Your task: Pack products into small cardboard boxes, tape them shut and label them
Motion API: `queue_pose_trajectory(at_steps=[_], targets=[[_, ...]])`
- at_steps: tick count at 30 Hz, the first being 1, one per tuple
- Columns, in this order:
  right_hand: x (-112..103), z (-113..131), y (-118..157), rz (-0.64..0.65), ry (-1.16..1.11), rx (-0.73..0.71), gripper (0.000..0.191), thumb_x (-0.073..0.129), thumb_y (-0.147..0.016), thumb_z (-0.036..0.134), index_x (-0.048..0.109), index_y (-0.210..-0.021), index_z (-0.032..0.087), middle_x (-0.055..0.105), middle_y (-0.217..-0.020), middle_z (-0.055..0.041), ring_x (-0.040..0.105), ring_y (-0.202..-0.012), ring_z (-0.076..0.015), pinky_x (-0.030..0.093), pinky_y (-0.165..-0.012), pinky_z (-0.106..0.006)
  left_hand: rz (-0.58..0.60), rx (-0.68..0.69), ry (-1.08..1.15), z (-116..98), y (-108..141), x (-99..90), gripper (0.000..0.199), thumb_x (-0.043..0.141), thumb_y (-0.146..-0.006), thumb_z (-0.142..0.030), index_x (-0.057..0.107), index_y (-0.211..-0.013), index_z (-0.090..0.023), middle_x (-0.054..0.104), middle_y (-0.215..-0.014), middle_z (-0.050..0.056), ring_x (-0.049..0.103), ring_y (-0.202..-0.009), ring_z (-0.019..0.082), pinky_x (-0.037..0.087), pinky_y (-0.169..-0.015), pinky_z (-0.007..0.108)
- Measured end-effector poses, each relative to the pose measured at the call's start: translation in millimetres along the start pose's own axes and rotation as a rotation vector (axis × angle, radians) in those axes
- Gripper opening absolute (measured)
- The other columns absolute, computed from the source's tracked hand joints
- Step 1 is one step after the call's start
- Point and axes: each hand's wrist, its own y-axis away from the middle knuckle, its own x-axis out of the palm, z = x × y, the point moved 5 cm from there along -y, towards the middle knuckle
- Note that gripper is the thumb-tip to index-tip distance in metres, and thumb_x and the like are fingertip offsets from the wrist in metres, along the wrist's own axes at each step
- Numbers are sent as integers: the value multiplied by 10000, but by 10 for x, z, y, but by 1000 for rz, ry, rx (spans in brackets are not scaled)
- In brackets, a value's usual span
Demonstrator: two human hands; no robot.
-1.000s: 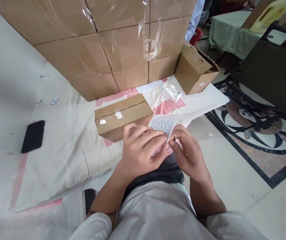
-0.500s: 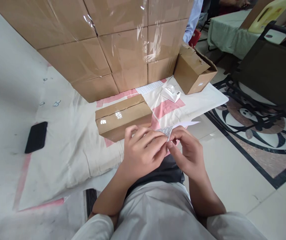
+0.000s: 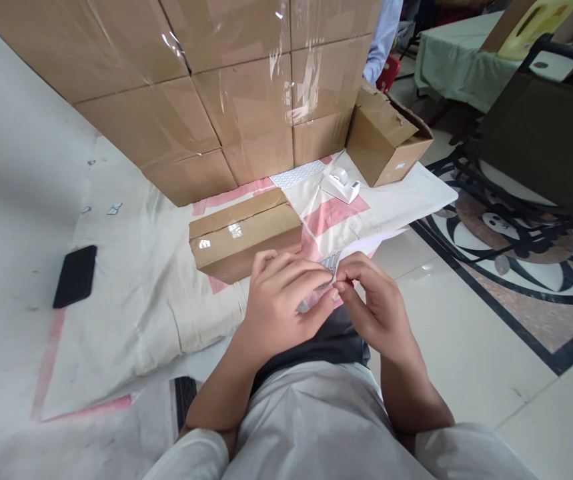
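Note:
A thin white sheet [image 3: 361, 244] with grey-outlined shapes is between my two hands, above my lap. My left hand [image 3: 286, 297] has its fingers bent around the sheet's left part, which it mostly covers. With thumb and forefinger pressed together, my right hand [image 3: 369, 297] pinches the sheet's near edge. The fingertips of both hands nearly meet there. Just beyond my left hand lies a closed, long cardboard box [image 3: 246, 233] with small labels on top. A white tape dispenser [image 3: 341, 185] stands farther back on the cloth-covered table [image 3: 141, 293].
Stacked, taped cartons [image 3: 246, 100] rise behind the table. An open cardboard box [image 3: 386, 140] stands at the back right, near a person's blue sleeve [image 3: 383, 40]. A white patterned sheet [image 3: 299, 175] lies by the cartons. A black phone [image 3: 75, 277] is far left, a dark chair [image 3: 546, 127] right.
The white part of the sheet between my hands has tilted and shows more of its surface. My left thumb has shifted, opening a gap beneath my left fingers. The view has moved slightly.

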Motion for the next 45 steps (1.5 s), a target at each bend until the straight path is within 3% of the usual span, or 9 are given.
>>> queue_pose_trajectory(at_steps=[6,18,25,32,36,40,43,45], targets=[[-18,18,-3,57,63,-39,175,536,-1018,59,531,-1015,234,555,-960,-26,551,-872,-167,447,-740,-317,20,50,-37,-18,-7,12,25,700,-951,-226,677,-942,-232,799,-932,-37,688,-830,151,400,-860,409],[-30,21,44,50,68,-55,179,576,-985,67,543,-1029,237,569,-954,-26,545,-851,-171,433,-715,-318,20,-11,-29,-30,6,71,124,598,-959,-166,606,-851,-225,764,-847,-33,697,-838,152,401,-885,396],[-73,-7,46,28,-45,-10,114,551,-996,141,530,-942,239,550,-907,-28,508,-789,-184,426,-713,-348,-1,-59,-6,4,-4,64,121,571,-947,-149,574,-849,-220,725,-805,-36,666,-772,147,396,-853,383],[-92,-215,71,-21,-193,45,146,528,-1039,279,564,-903,241,596,-949,-54,580,-862,-224,468,-803,-407,-5,-95,-5,78,16,35,135,547,-964,-161,566,-841,-216,707,-809,-22,649,-761,153,396,-839,385],[-207,-390,-80,-148,-247,13,183,607,-1001,335,561,-852,240,605,-919,-49,600,-897,-239,472,-823,-415,-58,-118,3,147,43,-17,137,547,-970,-153,566,-850,-216,709,-831,-21,651,-782,149,402,-847,378],[-539,-573,-438,-393,-185,-154,465,684,-883,607,457,-700,245,521,-773,-40,598,-807,-271,488,-790,-473,-140,-141,4,241,88,-92,145,547,-965,-133,565,-848,-216,697,-814,-23,660,-789,149,415,-838,363],[-806,-946,-704,-582,-101,-117,531,631,-884,643,348,-673,246,436,-745,-38,567,-787,-270,481,-736,-467,-172,-148,2,307,118,-125,136,558,-954,-129,562,-848,-214,685,-803,-28,663,-777,152,418,-825,357],[-867,-1307,-820,-592,-68,-13,462,562,-940,555,311,-703,249,424,-759,-27,542,-773,-231,479,-705,-417,-173,-153,0,349,133,-128,132,560,-956,-138,562,-848,-215,686,-803,-27,665,-781,153,420,-828,359]])
